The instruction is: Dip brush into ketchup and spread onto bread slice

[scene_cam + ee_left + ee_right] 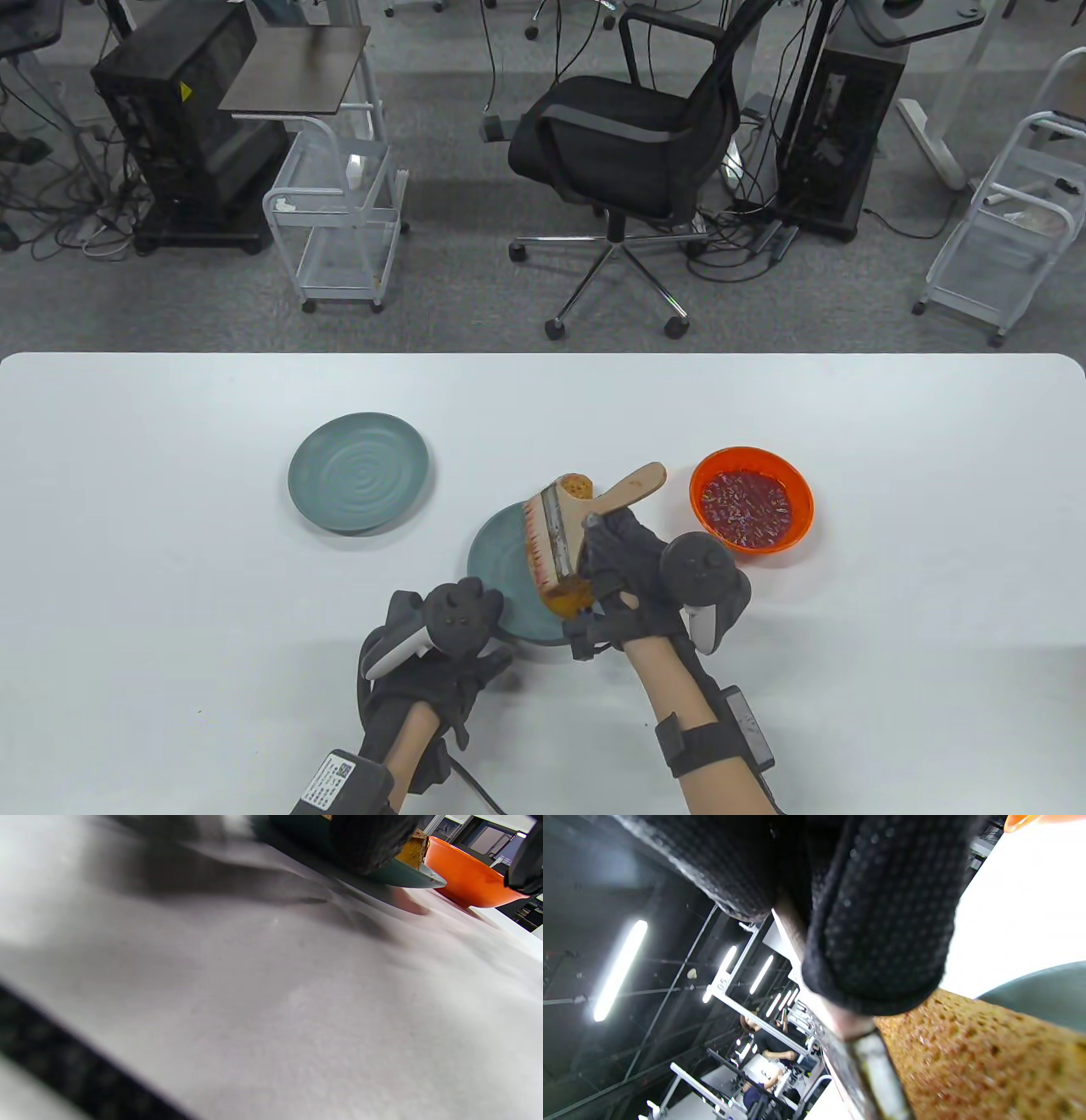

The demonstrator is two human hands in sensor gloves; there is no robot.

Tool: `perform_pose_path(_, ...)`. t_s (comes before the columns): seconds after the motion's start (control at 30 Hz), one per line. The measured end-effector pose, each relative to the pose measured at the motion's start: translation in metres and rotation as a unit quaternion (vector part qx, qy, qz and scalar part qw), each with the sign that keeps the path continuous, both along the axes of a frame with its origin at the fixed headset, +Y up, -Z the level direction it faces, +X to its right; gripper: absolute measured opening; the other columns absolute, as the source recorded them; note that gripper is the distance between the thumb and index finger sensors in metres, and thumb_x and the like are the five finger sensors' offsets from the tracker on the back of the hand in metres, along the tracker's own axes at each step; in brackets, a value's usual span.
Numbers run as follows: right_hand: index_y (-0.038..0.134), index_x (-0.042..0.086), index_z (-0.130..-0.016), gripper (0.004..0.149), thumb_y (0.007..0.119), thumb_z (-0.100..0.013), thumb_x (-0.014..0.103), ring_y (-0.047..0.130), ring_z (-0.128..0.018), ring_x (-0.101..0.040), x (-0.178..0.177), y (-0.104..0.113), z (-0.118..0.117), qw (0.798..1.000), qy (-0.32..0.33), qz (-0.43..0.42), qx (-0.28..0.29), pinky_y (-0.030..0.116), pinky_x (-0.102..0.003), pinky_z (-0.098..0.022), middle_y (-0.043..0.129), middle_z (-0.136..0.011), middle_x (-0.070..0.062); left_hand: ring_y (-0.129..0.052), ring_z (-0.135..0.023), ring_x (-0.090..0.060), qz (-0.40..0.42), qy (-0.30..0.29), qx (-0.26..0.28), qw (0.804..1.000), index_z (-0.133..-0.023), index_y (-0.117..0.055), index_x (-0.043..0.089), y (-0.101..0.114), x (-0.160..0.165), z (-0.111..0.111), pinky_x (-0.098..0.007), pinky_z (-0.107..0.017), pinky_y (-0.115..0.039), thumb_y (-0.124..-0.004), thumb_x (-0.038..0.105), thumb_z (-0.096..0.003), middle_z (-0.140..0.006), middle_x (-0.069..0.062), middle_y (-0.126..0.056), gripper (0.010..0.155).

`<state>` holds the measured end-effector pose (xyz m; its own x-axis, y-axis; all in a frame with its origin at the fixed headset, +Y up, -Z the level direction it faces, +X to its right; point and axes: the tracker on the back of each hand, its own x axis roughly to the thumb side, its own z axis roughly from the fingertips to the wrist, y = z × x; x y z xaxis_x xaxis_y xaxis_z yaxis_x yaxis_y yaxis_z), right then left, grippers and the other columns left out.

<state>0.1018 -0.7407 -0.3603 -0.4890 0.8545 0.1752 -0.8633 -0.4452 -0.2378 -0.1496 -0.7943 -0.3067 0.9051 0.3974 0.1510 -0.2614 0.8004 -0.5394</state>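
the white tabletop (170, 594) carries everything, and the near plate (496, 552) is the landmark here: a teal dish just in front of the person, with the bread slice (570, 598) lying on it, mostly hidden under the tool. the step in hand looks like the spreading stroke, since the brush (564, 518) is laid across the bread with its reddened bristles pointing away from the orange bowl, its wooden handle rising toward that bowl. the right hand (632, 564) is clamped around the handle near the metal ferrule, fingers wrapped tight in the right wrist view. the left hand (441, 658) rests at the near-left edge of the near plate, seemingly steadying it; whether its fingers are curled or spread i cannot tell. the next move probably calls for dragging the bristles flat across the slice while the plate stays pinned, or a return to the sauce if the bristles run dry. containers: the orange bowl (751, 505), just right of the near plate, holds red ketchup; a second teal plate (358, 471), up and left of the near plate, shows only its ridged surface.
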Motion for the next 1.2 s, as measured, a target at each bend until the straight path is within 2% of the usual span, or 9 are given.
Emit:
perform_pose_path(0.17,0.080,-0.007,-0.087,0.048,0.085,-0.051,0.024,0.111,-0.041,-0.039,0.023,0.016,0.001,0.991,-0.063,0.097,0.072,0.103,-0.028,-0.019,0.092,-0.066,-0.033,-0.012,-0.107,-0.045,0.000,0.000,-0.001,1.000,-0.118,-0.024,0.024,0.000,0.000,0.000,-0.060,-0.070,-0.020,-0.065,0.045,-0.0654,-0.118,-0.003,-0.006,0.069)
perform_pose_path(0.23,0.080,-0.006,-0.087,0.048,0.084,-0.051,0.026,0.112,-0.042,-0.037,0.030,0.020,0.002,0.988,-0.080,0.101,0.086,0.104,-0.026,-0.019,0.092,-0.066,-0.031,-0.012,-0.108,-0.045,-0.003,-0.001,0.000,1.000,-0.118,-0.024,0.024,0.000,0.001,0.000,-0.060,-0.070,-0.021,-0.065,0.045,-0.0653,-0.118,-0.003,-0.006,0.070)
perform_pose_path(0.43,0.080,-0.006,-0.088,0.048,0.084,-0.051,0.025,0.111,-0.043,-0.039,0.009,0.003,0.000,0.999,-0.015,-0.036,0.013,0.103,-0.028,-0.020,0.091,-0.068,-0.033,-0.010,-0.108,-0.045,-0.002,0.001,0.000,1.000,-0.117,-0.024,0.024,0.000,0.001,0.000,-0.060,-0.070,-0.020,-0.065,0.045,-0.0654,-0.118,-0.003,-0.005,0.070)
perform_pose_path(0.6,0.080,-0.007,-0.087,0.048,0.085,-0.051,0.024,0.111,-0.042,-0.040,0.004,0.000,-0.001,1.000,-0.010,0.009,0.008,0.103,-0.029,-0.019,0.092,-0.067,-0.033,-0.010,-0.108,-0.045,-0.001,0.000,0.000,1.000,-0.117,-0.024,0.024,0.000,0.000,0.000,-0.060,-0.070,-0.020,-0.065,0.045,-0.0654,-0.118,-0.003,-0.005,0.070)
perform_pose_path(0.77,0.080,-0.005,-0.087,0.048,0.084,-0.051,0.026,0.112,-0.042,-0.037,0.029,0.016,0.000,0.991,-0.070,0.088,0.076,0.103,-0.026,-0.019,0.092,-0.067,-0.031,-0.012,-0.107,-0.045,-0.004,0.000,0.000,1.000,-0.118,-0.024,0.024,0.000,0.001,0.000,-0.060,-0.070,-0.021,-0.065,0.045,-0.0653,-0.118,-0.003,-0.005,0.070)
perform_pose_path(0.83,0.080,-0.005,-0.088,0.048,0.083,-0.052,0.026,0.111,-0.043,-0.037,0.029,0.015,0.001,0.994,-0.067,0.047,0.068,0.103,-0.027,-0.020,0.091,-0.068,-0.031,-0.012,-0.107,-0.045,-0.008,-0.001,0.000,1.000,-0.117,-0.024,0.024,0.000,0.001,0.000,-0.060,-0.070,-0.021,-0.065,0.045,-0.0654,-0.118,-0.003,-0.005,0.070)
perform_pose_path(0.97,0.079,-0.006,-0.088,0.048,0.084,-0.051,0.024,0.110,-0.043,-0.040,0.006,-0.003,0.000,0.998,-0.016,-0.062,-0.008,0.103,-0.029,-0.020,0.090,-0.068,-0.033,-0.010,-0.108,-0.045,-0.005,0.000,0.001,1.000,-0.117,-0.024,0.024,0.000,0.000,0.000,-0.061,-0.070,-0.021,-0.065,0.045,-0.0653,-0.118,-0.003,-0.005,0.070)
perform_pose_path(1.07,0.080,-0.007,-0.087,0.048,0.085,-0.051,0.024,0.110,-0.043,-0.041,-0.006,-0.007,0.000,0.999,-0.001,-0.045,-0.021,0.103,-0.029,-0.020,0.091,-0.067,-0.034,-0.010,-0.108,-0.045,0.000,0.000,-0.001,1.000,-0.117,-0.023,0.024,0.000,-0.001,0.000,-0.061,-0.070,-0.020,-0.065,0.045,-0.0653,-0.118,-0.003,-0.005,0.070)
perform_pose_path(1.2,0.081,-0.007,-0.086,0.048,0.085,-0.051,0.024,0.112,-0.041,-0.039,0.006,0.001,-0.002,0.999,-0.027,0.028,0.014,0.103,-0.027,-0.018,0.092,-0.066,-0.033,-0.010,-0.108,-0.045,-0.001,-0.002,-0.001,1.000,-0.117,-0.024,0.025,0.000,-0.001,0.000,-0.060,-0.070,-0.020,-0.065,0.045,-0.0654,-0.118,-0.002,-0.005,0.069)
